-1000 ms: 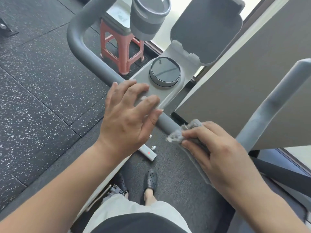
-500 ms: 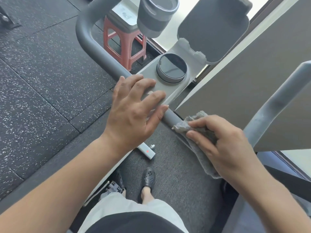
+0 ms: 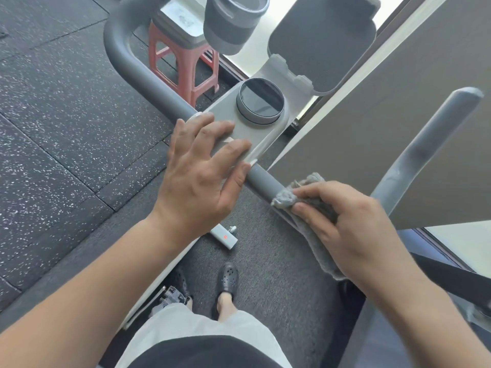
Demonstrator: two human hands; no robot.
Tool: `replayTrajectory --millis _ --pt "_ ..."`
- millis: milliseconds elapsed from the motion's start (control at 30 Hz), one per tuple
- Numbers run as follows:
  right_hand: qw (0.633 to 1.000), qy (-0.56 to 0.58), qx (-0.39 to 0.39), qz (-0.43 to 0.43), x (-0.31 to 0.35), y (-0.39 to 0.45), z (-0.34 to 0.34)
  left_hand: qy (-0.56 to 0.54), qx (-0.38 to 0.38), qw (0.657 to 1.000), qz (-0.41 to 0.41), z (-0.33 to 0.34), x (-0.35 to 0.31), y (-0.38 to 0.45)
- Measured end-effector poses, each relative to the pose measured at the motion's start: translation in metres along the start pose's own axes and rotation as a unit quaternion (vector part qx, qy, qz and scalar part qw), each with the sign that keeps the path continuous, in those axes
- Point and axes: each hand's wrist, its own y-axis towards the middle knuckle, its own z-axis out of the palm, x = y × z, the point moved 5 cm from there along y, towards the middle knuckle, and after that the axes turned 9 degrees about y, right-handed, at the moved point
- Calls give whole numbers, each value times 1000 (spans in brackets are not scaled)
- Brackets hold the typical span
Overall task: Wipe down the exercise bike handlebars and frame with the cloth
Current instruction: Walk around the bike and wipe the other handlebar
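Note:
The exercise bike's grey handlebar (image 3: pixel 263 181) curves from upper left, passes under a pale console (image 3: pixel 265 136) with a round dark display (image 3: pixel 261 102), and rises again at the right (image 3: pixel 425 150). My left hand (image 3: pixel 202 176) lies flat on the console's near corner, fingers spread, thumb against the bar. My right hand (image 3: pixel 353 229) presses a crumpled grey cloth (image 3: pixel 289 196) around the bar just right of the console; the cloth's tail hangs down under my palm. The white frame post (image 3: pixel 159 285) runs down below my left forearm.
A grey cup holder (image 3: pixel 233 19) and a tablet holder (image 3: pixel 321 41) sit beyond the console. A red plastic stool (image 3: pixel 186 65) stands on the speckled rubber floor. A beige wall panel (image 3: pixel 372 128) is close on the right. My feet in dark clogs (image 3: pixel 227 280) are below.
My right hand has slid the cloth to the right along the bar, away from the console, uncovering a stretch of bar. My left hand stays on the console.

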Motion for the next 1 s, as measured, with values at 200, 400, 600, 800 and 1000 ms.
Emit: replayTrajectory --millis 200,400,600,800,1000 --pt "1000 12 3 1 9 35 11 -9 1 1000 2 0 2 -2" --pt "996 79 30 22 2 54 20 -9 -3 1000 4 0 1 -2" --pt "997 38 54 33 -13 37 4 -19 -10 1000 1 1 2 -2" --pt "985 99 118 75 -11 72 25 -21 -5 1000 6 1 1 -2" --pt "983 49 167 61 -24 42 -5 -13 -4 1000 6 1 1 -1"
